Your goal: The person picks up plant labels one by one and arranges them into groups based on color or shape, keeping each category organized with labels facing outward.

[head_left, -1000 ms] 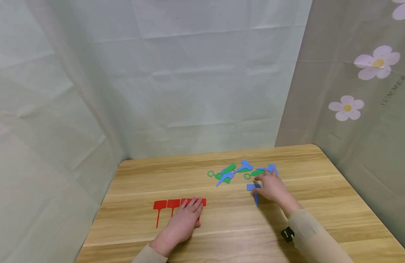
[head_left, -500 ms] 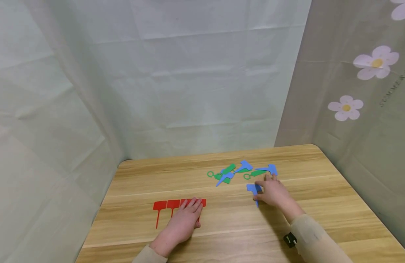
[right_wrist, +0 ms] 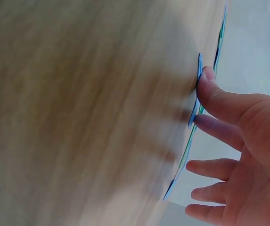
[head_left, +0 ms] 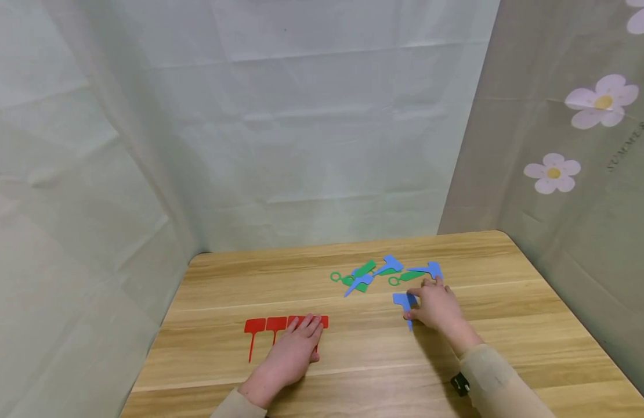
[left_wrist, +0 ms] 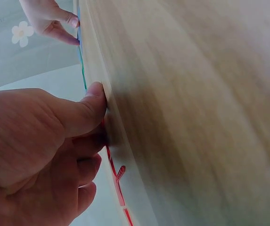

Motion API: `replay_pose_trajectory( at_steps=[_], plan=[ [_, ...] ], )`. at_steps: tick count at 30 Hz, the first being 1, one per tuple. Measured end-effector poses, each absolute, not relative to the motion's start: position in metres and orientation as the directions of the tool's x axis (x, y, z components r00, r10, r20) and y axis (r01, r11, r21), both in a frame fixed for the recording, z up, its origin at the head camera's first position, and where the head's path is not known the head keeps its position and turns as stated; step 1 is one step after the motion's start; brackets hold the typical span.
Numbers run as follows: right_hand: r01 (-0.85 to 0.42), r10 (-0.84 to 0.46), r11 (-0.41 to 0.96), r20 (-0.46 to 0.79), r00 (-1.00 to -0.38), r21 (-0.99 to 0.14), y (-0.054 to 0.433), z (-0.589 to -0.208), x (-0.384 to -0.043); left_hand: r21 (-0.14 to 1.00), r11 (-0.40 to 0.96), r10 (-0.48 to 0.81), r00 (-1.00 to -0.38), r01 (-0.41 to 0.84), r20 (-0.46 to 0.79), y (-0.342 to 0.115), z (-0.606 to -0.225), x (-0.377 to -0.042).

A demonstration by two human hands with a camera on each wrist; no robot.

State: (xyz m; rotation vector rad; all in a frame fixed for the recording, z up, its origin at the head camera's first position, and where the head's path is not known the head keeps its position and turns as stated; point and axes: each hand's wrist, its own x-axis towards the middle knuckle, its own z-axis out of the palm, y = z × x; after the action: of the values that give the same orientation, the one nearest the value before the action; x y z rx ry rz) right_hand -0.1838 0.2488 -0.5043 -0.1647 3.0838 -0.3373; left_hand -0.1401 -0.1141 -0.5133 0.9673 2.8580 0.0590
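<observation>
My left hand [head_left: 293, 351] rests, fingers extended, over the right part of a row of red T-shaped plant labels [head_left: 254, 326], hiding some of them. In the left wrist view, its thumb lies against the table beside a thin red label [left_wrist: 116, 181]. My right hand [head_left: 438, 306] is over a blue T-shaped plant label [head_left: 404, 299] lying flat, stem toward me. Its thumb touches the stem and its index finger touches the head. In the right wrist view, the thumb and index finger meet the blue label [right_wrist: 200, 61], while the other fingers stay extended.
Behind the right hand lies a loose, overlapping group of blue labels [head_left: 389, 264] and green ring-ended tags [head_left: 411, 276]. The wooden table [head_left: 217, 290] ends at a pale cloth backdrop [head_left: 322, 145]. Cloth with printed flowers hangs on the right.
My right hand has drawn slightly toward me; its thumb has slid from the blue label's head down to its stem. The label and my left hand have stayed in place.
</observation>
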Motion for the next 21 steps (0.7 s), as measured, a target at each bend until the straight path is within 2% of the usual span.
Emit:
replay_pose_trajectory(
  at_steps=[5,21],
  plan=[
    [-0.086,-0.091,0.967,-0.013,-0.996,-0.239,0.248,-0.504,-0.186,0.089,0.802,0.598,-0.792,0.591,-0.122,-0.114,-0.514,-0.141],
    [-0.036,-0.064,0.968,-0.105,-0.992,-0.248,0.241,-0.495,-0.197,0.102,0.804,0.594,-0.793,0.585,-0.137,-0.114,-0.516,-0.143]
  ],
)
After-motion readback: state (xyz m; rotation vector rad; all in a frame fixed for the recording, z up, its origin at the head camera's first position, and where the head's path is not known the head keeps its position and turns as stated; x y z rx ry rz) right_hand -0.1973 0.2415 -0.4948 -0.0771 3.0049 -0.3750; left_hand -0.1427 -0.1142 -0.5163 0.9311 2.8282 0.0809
